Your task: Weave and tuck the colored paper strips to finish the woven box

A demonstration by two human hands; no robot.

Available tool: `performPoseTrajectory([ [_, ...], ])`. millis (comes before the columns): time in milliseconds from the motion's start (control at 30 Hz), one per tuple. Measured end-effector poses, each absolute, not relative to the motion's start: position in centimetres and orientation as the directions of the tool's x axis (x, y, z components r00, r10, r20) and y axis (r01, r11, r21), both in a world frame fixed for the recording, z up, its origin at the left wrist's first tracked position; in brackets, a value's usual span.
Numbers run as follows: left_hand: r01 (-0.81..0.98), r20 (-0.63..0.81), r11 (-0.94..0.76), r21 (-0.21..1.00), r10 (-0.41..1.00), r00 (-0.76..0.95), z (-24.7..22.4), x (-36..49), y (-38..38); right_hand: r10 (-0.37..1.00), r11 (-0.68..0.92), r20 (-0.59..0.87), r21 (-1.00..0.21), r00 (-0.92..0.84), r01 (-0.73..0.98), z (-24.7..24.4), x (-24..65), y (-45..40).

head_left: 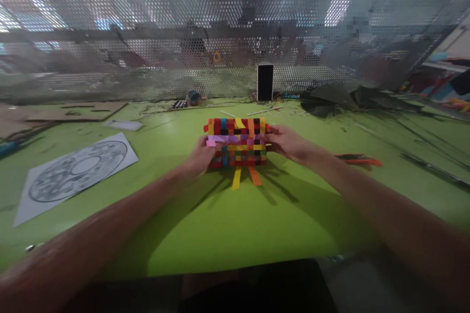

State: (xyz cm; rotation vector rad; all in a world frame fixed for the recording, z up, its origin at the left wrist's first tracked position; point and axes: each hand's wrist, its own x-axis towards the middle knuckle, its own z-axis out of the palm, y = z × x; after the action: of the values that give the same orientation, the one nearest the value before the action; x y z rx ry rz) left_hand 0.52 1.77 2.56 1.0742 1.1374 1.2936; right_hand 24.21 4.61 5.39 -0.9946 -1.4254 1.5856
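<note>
A box-like piece woven from colourful strips (238,147) stands on the green table between my hands, in red, yellow, orange, blue, black and purple. My left hand (200,156) grips its left side, thumb over the front by a light purple strip (222,140). On the right side, the fingers of my right hand (284,143) are closed against the edge, partly behind it. A loose yellow strip end (237,177) and an orange one (254,176) stick out below the front. The back of the woven piece is hidden.
A sheet with a printed ring pattern (79,171) lies at left, near cardboard (73,111). A dark upright tablet-like panel (265,82) stands at the back. Dark leaf-like pieces (328,98) and orange strips (358,160) lie right. A perforated screen (154,58) borders the table (235,234).
</note>
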Motion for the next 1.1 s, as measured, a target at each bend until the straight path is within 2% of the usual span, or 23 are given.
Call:
performPoseTrajectory([
  [200, -0.110, 0.010, -0.013, 0.994, 0.999, -0.036, 1.6, 0.3, 2.0, 0.943, 0.026, 0.037, -0.999, -0.329, -0.038, 4.4, 23.9, 4.7],
  [433, -0.115, 0.047, -0.041, 0.993, 0.998, 0.051, 0.9, 0.4, 1.6, 0.956, 0.033, 0.089, -0.980, -0.281, -0.196, 3.9, 23.3, 4.3],
  [667, -0.051, 0.072, -0.070, 0.996, 0.997, 0.036, 1.3, 0.4, 1.2, 0.967, 0.056, 0.091, -0.987, -0.237, -0.148, 4.3, 23.2, 4.0],
  [900, -0.025, 0.090, -0.089, 0.996, 0.996, 0.029, 1.3, 0.4, 1.2, 0.957, 0.014, 0.070, -0.981, -0.283, -0.196, 4.3, 23.3, 3.8],
  [1100, -0.030, 0.107, -0.105, 0.994, 0.990, 0.096, 2.0, 0.5, 0.5, 0.927, -0.134, -0.054, -0.972, -0.371, -0.193, 3.8, 23.5, 3.6],
])
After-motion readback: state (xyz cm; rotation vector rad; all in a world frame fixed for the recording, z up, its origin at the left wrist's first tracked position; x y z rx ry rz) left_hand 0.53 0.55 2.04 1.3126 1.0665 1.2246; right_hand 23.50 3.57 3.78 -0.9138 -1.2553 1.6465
